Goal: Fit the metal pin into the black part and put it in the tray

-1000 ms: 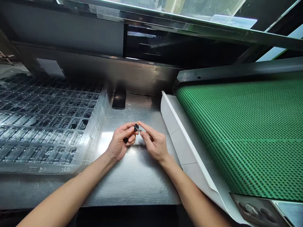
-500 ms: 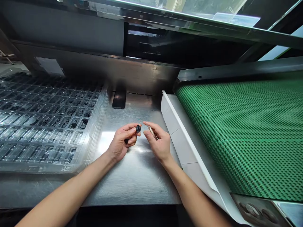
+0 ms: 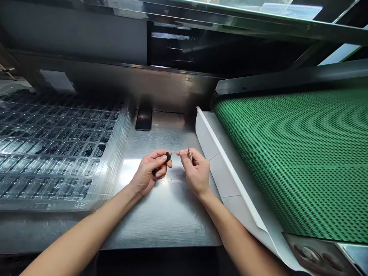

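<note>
now, gap between the hands: wider than a second ago, when the right fingers and the tool met the black part; the right hand (image 3: pixel 197 170) sits farther right than half a second ago, well short of the left hand (image 3: pixel 149 168).
round black part: at the left fingertips, over the steel table (image 3: pixel 161 226); its (image 3: pixel 168 156) holed face looked up at the camera half a second ago, and now it shows more edge-on.
slim tool: in the right hand (image 3: pixel 190 156), slanted half a second ago, now nearer upright with its thin tip up.
left hand: grasping, thumb over the round black part and forefinger behind it, lower fingers curled in; a second dark piece (image 3: pixel 155 172) shows among those curled fingers.
right hand: clasping the slim tool in bent fingers, thumb and forefinger pointing toward the left hand; whether their tips pinch something small as well, i cannot tell.
forearms: slanting inward from the lower corners, both hands raised near the middle.
clear trays: stacked to the left of the left hand, the top one's rim (image 3: pixel 101 174) beside the bare steel, dark pieces in many pockets.
black slab: flat on the table beyond the hands (image 3: pixel 143 120).
white guard: to the right of the right hand (image 3: pixel 215 158), bordering the green belt (image 3: pixel 287 153).
</note>
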`<state>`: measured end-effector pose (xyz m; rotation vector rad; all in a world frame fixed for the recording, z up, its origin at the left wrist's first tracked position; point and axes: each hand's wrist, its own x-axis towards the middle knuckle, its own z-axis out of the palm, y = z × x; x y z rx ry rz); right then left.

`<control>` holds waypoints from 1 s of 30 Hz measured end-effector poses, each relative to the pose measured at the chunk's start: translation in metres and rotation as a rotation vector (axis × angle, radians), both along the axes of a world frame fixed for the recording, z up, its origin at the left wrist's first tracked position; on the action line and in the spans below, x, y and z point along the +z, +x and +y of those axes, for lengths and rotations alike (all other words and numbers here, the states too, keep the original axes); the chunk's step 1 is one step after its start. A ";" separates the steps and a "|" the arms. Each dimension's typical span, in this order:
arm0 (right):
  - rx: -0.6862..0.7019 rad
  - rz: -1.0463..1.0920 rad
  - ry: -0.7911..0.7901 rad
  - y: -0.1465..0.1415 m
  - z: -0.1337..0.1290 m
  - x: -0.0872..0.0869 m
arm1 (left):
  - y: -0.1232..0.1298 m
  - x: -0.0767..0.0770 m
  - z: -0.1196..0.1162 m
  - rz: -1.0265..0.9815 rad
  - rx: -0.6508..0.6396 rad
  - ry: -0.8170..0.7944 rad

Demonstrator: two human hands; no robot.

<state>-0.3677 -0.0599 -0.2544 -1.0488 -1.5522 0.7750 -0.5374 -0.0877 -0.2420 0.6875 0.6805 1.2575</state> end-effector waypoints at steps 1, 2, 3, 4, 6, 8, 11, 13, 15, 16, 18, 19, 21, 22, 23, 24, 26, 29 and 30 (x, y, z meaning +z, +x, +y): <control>0.007 0.006 -0.002 0.000 0.000 0.000 | 0.000 0.000 0.000 0.001 0.004 0.002; 0.019 0.009 -0.002 0.000 0.000 -0.001 | 0.000 0.000 0.000 0.004 0.004 0.006; 0.028 0.008 0.000 0.000 -0.001 -0.001 | 0.000 0.000 0.000 0.006 0.004 0.011; 0.035 0.007 0.002 0.000 -0.001 -0.001 | 0.000 -0.001 0.000 0.009 0.005 0.014; 0.038 0.007 -0.002 0.000 -0.002 -0.002 | 0.000 -0.001 0.000 0.017 0.016 0.021; 0.039 0.003 -0.010 0.000 -0.002 -0.002 | -0.001 -0.002 0.000 0.032 0.036 0.028; 0.046 -0.002 -0.013 0.000 -0.002 -0.001 | 0.000 -0.002 0.000 0.073 0.061 0.040; 0.056 -0.003 0.004 -0.001 -0.002 0.001 | 0.000 -0.003 0.001 0.103 0.081 0.040; 0.108 0.004 -0.005 -0.003 -0.002 0.002 | 0.001 -0.004 0.001 0.131 0.106 0.040; 0.144 0.011 -0.027 -0.004 -0.002 0.002 | 0.002 -0.004 0.001 0.147 0.118 0.045; 0.208 0.030 -0.094 -0.005 -0.002 0.003 | 0.003 -0.006 0.001 0.182 0.132 0.069; 0.224 0.038 -0.126 -0.005 -0.002 0.003 | 0.003 -0.007 0.001 0.200 0.132 0.085; 0.225 0.042 -0.157 -0.005 -0.003 0.004 | 0.003 -0.008 0.001 0.235 0.124 0.112; 0.221 0.040 -0.161 -0.005 -0.003 0.004 | 0.003 -0.009 0.000 0.247 0.117 0.121; 0.215 0.040 -0.159 -0.004 -0.003 0.004 | 0.002 -0.009 0.000 0.254 0.110 0.125; 0.208 0.044 -0.155 -0.004 -0.003 0.004 | 0.002 -0.009 0.000 0.259 0.108 0.125; 0.195 0.062 -0.147 -0.004 -0.003 0.004 | 0.002 -0.009 -0.001 0.261 0.115 0.118; 0.188 0.083 -0.126 -0.004 -0.002 0.004 | 0.002 -0.007 -0.001 0.266 0.147 0.100; 0.189 0.087 -0.119 -0.004 -0.002 0.004 | 0.002 -0.007 0.000 0.266 0.152 0.097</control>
